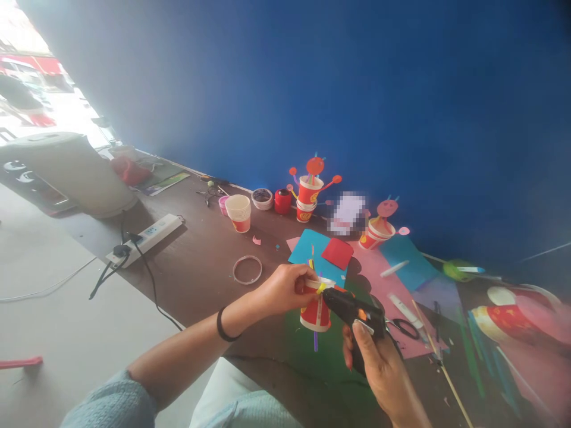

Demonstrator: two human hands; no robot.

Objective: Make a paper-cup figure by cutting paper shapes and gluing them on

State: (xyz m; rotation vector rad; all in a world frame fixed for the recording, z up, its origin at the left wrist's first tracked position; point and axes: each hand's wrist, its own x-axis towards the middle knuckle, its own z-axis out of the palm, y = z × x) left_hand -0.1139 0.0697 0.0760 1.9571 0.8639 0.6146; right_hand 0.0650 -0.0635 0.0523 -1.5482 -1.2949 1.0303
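Note:
My left hand (288, 286) pinches the rim of a red paper cup (316, 318) with pale edges. A purple stick pokes out below the cup, and yellow pieces show at its rim. My right hand (379, 362) is wrapped round a black glue gun (357, 310), its nozzle at the cup's rim beside a yellow piece. Whether the nozzle touches is hard to tell. Beneath lie a green sheet (298, 348) and a blue sheet (307, 246), with a small red paper piece (338, 253) on top.
Decorated red cups (307, 199) stand by the blue wall, another (376, 233) to their right. Stacked paper cups (239, 213), a tape ring (247, 270) and a power strip (151, 238) are left. Scissors (404, 328), pink paper (379, 267) and pens lie right.

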